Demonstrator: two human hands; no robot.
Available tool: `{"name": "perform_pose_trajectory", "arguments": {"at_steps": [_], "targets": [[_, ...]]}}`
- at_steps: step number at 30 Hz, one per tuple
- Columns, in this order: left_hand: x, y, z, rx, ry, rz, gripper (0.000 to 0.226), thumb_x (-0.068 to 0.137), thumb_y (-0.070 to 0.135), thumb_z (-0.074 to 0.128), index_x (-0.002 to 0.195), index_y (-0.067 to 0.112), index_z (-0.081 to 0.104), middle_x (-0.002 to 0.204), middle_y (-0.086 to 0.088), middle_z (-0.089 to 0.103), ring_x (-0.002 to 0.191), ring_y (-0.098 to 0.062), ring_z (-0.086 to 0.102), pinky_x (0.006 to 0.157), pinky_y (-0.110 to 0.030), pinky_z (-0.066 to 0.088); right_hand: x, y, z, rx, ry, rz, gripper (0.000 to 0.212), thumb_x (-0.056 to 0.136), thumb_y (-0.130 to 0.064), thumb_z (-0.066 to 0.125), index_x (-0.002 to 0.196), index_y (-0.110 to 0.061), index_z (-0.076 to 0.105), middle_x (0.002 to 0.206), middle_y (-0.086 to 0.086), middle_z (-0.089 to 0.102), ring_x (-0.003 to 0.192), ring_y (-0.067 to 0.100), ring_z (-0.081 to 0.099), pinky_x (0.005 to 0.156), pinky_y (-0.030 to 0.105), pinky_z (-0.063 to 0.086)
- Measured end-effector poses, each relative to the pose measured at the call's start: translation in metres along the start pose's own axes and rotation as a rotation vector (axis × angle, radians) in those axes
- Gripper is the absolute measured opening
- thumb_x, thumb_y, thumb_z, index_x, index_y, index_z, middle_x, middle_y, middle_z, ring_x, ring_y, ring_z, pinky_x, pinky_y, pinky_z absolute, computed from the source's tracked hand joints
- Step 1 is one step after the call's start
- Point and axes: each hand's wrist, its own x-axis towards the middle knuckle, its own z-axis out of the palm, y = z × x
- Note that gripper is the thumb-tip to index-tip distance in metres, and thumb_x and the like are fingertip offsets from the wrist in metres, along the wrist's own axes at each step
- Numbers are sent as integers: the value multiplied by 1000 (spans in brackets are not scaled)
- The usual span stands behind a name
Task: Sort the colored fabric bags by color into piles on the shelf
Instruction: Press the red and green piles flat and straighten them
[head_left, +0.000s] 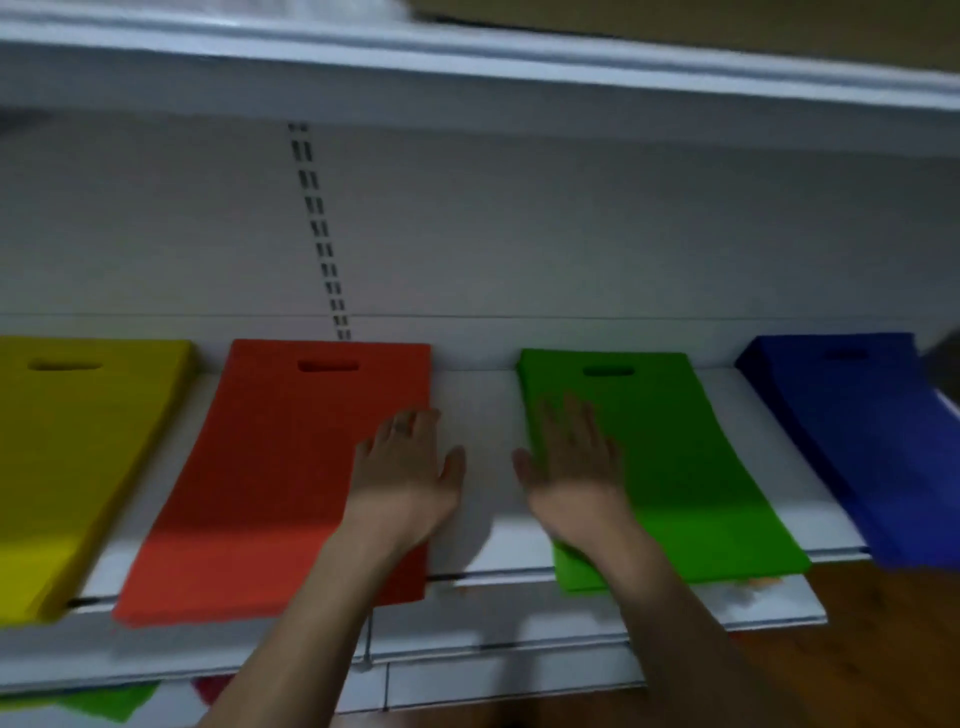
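fingers (410, 421) of left hand (402, 467) straight and spread, lying flat on the right edge of the red pile (280, 467), thumb sticking out over bare shelf (472, 415); nothing gripped, ring visible on one finger. right hand (571, 462) same story: fingers straight, palm down on the left part of the green pile (660, 467), thumb off the edge toward the gap, holding nothing. some motion blur on the right hand so exact fingertip contact is hard to call. both forearms come up from the bottom of the frame, bare. between the 2 hands is a strip of white shelf, hands near each other but apart. bags sit in 4 flat piles across the shelf, l to r: yellow pile (67, 457), red, green, blue pile (862, 441). each pile has its cut-out handle slot at the back end by the rear wall, front end hanging over the shelf lip. piles are separate, white shelf showing between them. yellow and blue are cut off by the frame edges. slotted upright strip (322, 234) runs up the back panel behind the red pile. upper shelf (467, 57) overhead. lower down at left, bits of green fabric (104, 701) and red show under the shelf. wood floor (857, 649) at lower right.
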Motion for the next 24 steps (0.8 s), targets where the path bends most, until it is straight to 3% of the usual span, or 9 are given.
{"name": "perform_pose_trajectory", "arguments": {"at_steps": [3,6,10,15,19,22,24], "targets": [[23,51,35,-53,-94,60,59,94,50,34,148,26,30,154,-3,30,141,-23,27,106,-37,29,39,86,-11,-20,-132,37,64,96,-50,33,152,-22,19,159,10,15,146,30,15,116,47,19],[51,92,64,-83,-217,-1,65,96,46,44,153,29,16,158,-11,17,142,-32,24,109,-47,29,70,145,-15,113,-123,185,67,97,-46,41,152,-17,17,154,20,20,141,37,22,115,48,21],[96,115,87,-261,-207,-255,74,93,41,52,152,21,12,136,-18,40,127,-39,39,104,-50,35,100,188,-13,405,-177,407,73,88,-55,43,148,-21,22,140,15,42,125,36,39,104,45,33],[127,120,105,-342,-195,-368,76,91,41,53,150,19,11,135,-21,46,127,-39,36,106,-50,33,128,202,-12,567,-234,412,55,92,-46,42,142,-25,31,131,4,47,126,32,36,94,38,28],[128,128,108,-190,-186,-346,80,91,45,52,152,19,7,141,-22,39,131,-39,32,106,-48,32,133,209,-15,430,-280,313,62,85,-57,37,138,-25,35,136,9,46,127,35,37,105,45,30],[123,137,107,85,-79,-183,72,93,47,45,153,24,11,157,-16,13,142,-36,14,109,-52,23,131,205,-14,87,-168,130,65,96,-55,34,151,-25,17,158,11,12,143,33,13,114,52,12],[125,139,113,166,-38,-43,65,95,49,39,152,26,16,160,-8,8,146,-31,6,112,-52,17,132,199,-7,-25,-129,-18,63,97,-55,29,152,-28,15,160,12,4,146,31,6,116,53,7]]}}
